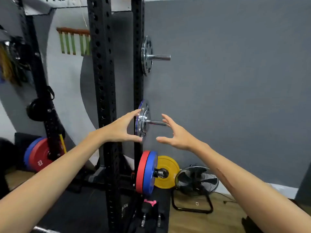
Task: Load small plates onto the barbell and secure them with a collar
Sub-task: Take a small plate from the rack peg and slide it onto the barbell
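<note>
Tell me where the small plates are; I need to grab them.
Head view, centre: small plates on the rack's lower storage peg, between left hand and right hand.

We identify this location as a gym. A black perforated power rack [102, 81] carries storage pegs with small chrome plates [146, 55]; coloured bumper plates [146, 172] sit low on it, above black rubber flooring [80, 207], beside a floor fan [196, 179].

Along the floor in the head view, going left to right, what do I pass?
Red and blue plates leaning at left → red plate on the low peg → yellow plate against the wall → black floor fan.
</note>
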